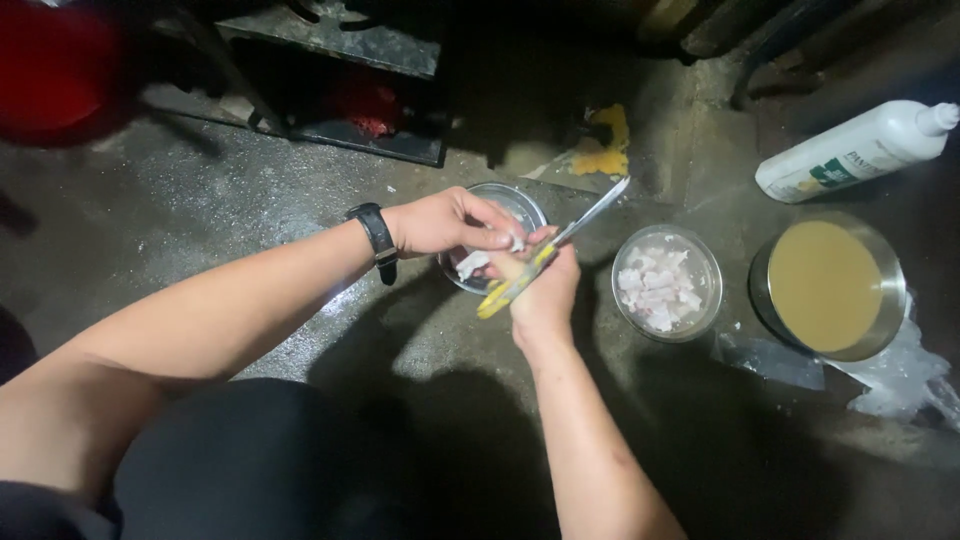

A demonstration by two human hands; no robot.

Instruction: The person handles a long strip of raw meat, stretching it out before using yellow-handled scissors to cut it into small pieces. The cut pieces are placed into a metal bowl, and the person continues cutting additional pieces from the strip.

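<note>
My right hand (545, 290) grips a knife (592, 215) with a yellow handle, its blade pointing up and to the right. My left hand (448, 222), with a black watch on the wrist, pinches a pale piece of meat (472, 263) just beside the knife. Both hands hover over a small glass bowl (522, 203) on the dark floor. To the right of it stands a second glass bowl (702, 262) filled with several cut pale meat pieces.
A metal pot (888, 268) of tan liquid stands at the right, on crumpled clear plastic (900, 380). A white bottle (850, 152) lies behind it. A yellow scrap (605, 145) lies on the floor, a dark metal frame (340, 45) behind, a red object (55, 60) at top left.
</note>
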